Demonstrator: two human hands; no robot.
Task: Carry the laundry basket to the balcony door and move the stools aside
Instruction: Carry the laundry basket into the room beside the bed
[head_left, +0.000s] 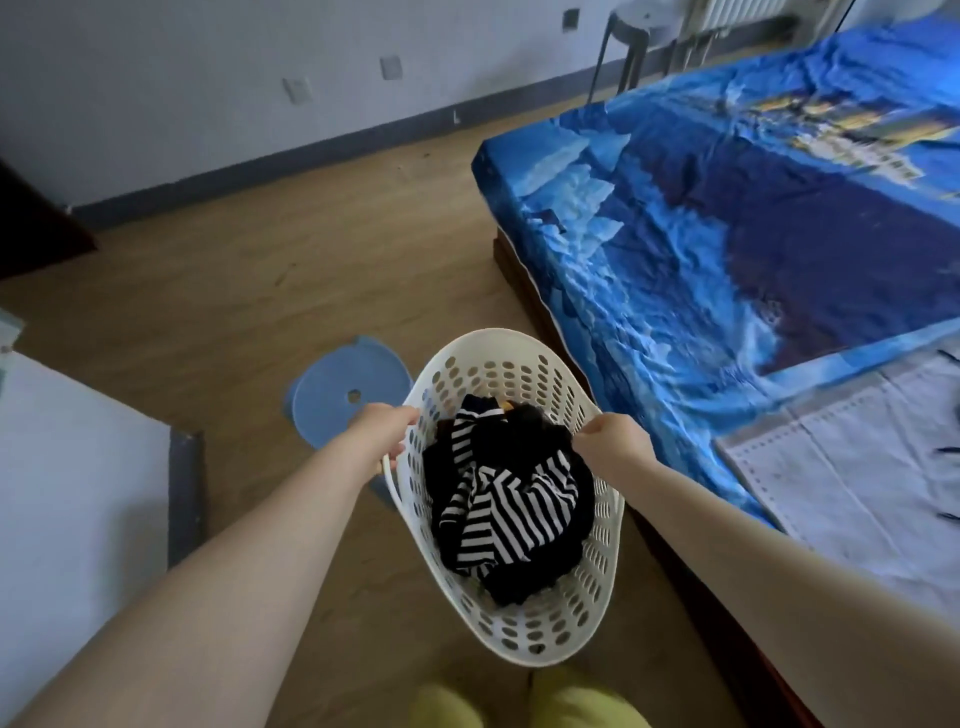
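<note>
A white perforated laundry basket (498, 358) hangs in front of me above the wooden floor, holding black and striped clothes (511, 512). My left hand (382, 434) grips its left rim and my right hand (613, 436) grips its right rim. A low blue round stool (337, 389) stands on the floor just left of and behind the basket, partly hidden by my left hand and the basket. A tall grey stool (631, 31) stands far back by the wall, near a radiator.
A bed with a blue printed sheet (753, 218) fills the right side, with a white cloth (857, 467) on its near end. A white cabinet (78, 493) stands at the left. Wooden floor (260, 270) stretches ahead to the wall. Yellow slippers (519, 701) show below.
</note>
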